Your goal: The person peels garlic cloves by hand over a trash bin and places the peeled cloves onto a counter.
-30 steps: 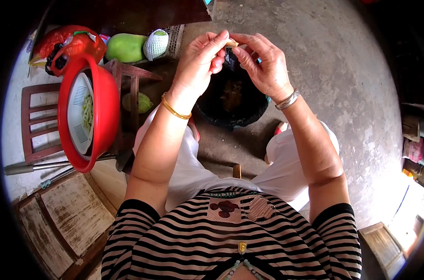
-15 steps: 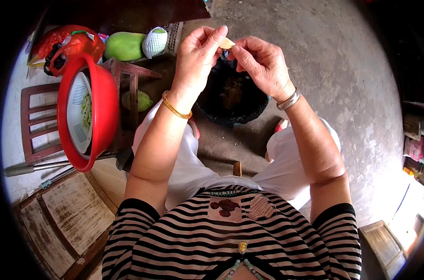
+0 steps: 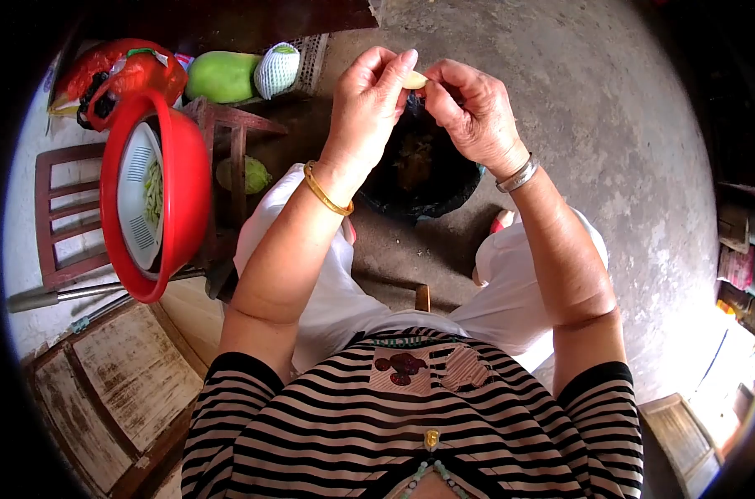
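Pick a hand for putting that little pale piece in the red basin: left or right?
Probably the left hand. It pinches the pale piece and is nearer the red basin. The right hand is at the piece's other end, farther from the basin.

Red basin (image 3: 193,191), black-striped shirt (image 3: 327,432), green melon (image 3: 222,76)

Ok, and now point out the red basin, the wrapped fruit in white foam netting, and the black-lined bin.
Red basin (image 3: 192,195): head view, on its outer side.
Foam-netted fruit (image 3: 276,73): head view, middle of the netting.
Black-lined bin (image 3: 454,196): head view, on the lining near its lower rim.
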`<action>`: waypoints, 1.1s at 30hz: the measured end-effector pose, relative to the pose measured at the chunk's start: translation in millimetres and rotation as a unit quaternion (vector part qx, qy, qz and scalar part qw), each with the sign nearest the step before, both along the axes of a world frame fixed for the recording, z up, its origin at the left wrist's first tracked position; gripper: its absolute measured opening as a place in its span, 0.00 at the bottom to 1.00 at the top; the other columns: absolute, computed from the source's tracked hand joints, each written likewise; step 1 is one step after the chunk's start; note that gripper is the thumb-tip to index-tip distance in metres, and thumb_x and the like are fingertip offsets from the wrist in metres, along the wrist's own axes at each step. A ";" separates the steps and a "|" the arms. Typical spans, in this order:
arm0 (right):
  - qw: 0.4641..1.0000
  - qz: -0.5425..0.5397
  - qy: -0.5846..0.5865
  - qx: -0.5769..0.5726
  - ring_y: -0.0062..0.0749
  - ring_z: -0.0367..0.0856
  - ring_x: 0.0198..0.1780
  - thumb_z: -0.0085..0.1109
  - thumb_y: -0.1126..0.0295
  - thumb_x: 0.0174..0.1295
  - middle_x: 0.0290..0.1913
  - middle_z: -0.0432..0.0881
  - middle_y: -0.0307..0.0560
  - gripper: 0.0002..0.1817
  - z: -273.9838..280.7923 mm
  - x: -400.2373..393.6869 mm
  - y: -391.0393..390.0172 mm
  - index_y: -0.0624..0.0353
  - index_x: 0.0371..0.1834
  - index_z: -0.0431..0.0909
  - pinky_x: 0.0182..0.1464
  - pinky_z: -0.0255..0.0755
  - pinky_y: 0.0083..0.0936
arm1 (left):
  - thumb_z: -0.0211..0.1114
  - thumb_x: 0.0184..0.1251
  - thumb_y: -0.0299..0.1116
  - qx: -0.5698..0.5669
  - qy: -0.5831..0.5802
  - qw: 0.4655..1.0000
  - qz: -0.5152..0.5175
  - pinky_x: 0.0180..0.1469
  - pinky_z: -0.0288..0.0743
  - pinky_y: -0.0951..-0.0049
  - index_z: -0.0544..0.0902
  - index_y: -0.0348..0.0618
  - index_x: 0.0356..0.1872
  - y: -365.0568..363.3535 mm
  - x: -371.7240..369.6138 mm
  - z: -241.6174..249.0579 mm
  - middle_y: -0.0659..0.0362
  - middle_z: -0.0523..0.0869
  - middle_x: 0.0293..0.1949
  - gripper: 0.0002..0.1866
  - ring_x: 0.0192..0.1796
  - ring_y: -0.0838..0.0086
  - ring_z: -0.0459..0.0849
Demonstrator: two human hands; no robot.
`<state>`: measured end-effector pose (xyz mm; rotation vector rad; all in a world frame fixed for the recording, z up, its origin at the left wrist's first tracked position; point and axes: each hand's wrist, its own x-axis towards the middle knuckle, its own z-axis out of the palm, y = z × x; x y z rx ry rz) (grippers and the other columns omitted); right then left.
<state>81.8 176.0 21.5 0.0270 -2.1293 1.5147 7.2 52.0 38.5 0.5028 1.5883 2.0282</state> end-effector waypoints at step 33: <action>0.923 0.173 -0.107 -0.325 0.14 0.70 0.23 0.51 0.68 0.60 0.23 0.76 0.34 0.08 16.7 5.1 7.5 0.60 0.28 0.77 0.26 0.65 0.12 | 0.54 0.70 0.44 0.079 -0.142 0.962 -0.221 0.17 0.55 0.89 0.75 0.45 0.35 -12.7 -19.1 2.5 0.65 0.72 0.22 0.13 0.17 0.87 0.62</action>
